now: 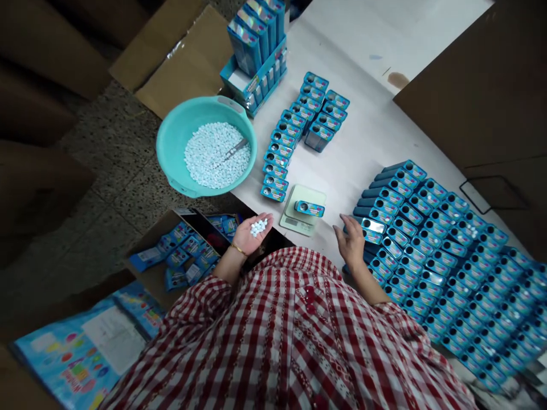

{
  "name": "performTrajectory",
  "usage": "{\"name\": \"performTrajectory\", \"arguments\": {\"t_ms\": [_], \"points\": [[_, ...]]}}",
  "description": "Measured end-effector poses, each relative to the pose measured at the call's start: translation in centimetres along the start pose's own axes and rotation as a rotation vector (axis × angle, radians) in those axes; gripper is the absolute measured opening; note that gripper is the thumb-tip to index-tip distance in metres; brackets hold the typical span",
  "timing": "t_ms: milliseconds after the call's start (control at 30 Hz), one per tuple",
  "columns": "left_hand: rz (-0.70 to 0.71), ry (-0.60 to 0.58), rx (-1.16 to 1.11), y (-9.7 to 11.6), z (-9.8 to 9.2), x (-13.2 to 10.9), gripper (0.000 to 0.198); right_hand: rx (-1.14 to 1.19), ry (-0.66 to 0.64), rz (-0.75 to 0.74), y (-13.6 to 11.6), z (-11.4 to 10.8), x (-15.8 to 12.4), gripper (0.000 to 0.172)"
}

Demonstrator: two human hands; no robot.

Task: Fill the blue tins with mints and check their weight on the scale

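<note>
In my upturned left hand point(250, 234), a small heap of white candies point(258, 228) lies on the palm and fingers. My right hand point(351, 240) is open and holds nothing I can see, hovering between the scale and the packed blue containers. On the pale green kitchen scale point(294, 223) stands one blue candy container point(309, 208) with a round hole in its top. Left of the scale, a turquoise basin point(173, 128) contains many more white candies and a metal-looking utensil point(236, 149).
Rows of blue containers point(427, 245) crowd the table's right side. Two shorter rows point(280, 149) run behind the scale, near a display box of containers point(248, 85). Below left, a carton point(147, 233) holds blue packets. A brown cardboard box point(482, 97) stands at the right.
</note>
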State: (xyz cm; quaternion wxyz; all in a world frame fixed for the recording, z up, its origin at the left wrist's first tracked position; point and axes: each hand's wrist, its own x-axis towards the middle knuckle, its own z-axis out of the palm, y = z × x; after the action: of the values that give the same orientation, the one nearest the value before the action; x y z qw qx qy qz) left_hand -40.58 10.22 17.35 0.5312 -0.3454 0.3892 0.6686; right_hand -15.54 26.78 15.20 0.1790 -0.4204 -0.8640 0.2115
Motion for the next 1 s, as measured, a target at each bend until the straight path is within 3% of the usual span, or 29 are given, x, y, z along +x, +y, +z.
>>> {"name": "performTrajectory", "arguments": {"t_ms": [167, 467, 633, 733, 833, 933, 1000], "points": [[0.015, -0.028, 0.014, 0.2, -0.1, 0.1, 0.027, 0.083, 0.018, 0.045, -0.1, 0.7, 0.1, 0.038], [0.01, -0.018, 0.018, 0.0, -0.2, -0.1, 0.026, 0.068, 0.097, -0.029, -1.2, -0.3, 1.6, 0.036], [-0.028, -0.038, 0.029, -0.6, 0.3, -0.1, 0.025, 0.095, 0.017, -0.092, -3.6, -0.1, 1.7, 0.035], [-0.048, -0.035, 0.035, -1.0, 0.8, -0.2, 0.026, 0.191, -0.016, -0.015, -3.4, 1.8, 2.2, 0.045], [-0.075, -0.036, 0.056, -1.4, 1.3, 0.1, 0.025, 0.329, -0.142, 0.06, -2.1, 4.6, 3.0, 0.055], [-0.094, -0.073, 0.067, -1.9, 1.8, 1.2, 0.023, 0.415, -0.251, 0.031, -1.6, 6.1, 4.0, 0.045], [-0.1, -0.095, 0.056, -2.4, 2.2, 2.4, 0.023, 0.371, -0.266, -0.073, -2.6, 5.5, 4.5, 0.04]]}}
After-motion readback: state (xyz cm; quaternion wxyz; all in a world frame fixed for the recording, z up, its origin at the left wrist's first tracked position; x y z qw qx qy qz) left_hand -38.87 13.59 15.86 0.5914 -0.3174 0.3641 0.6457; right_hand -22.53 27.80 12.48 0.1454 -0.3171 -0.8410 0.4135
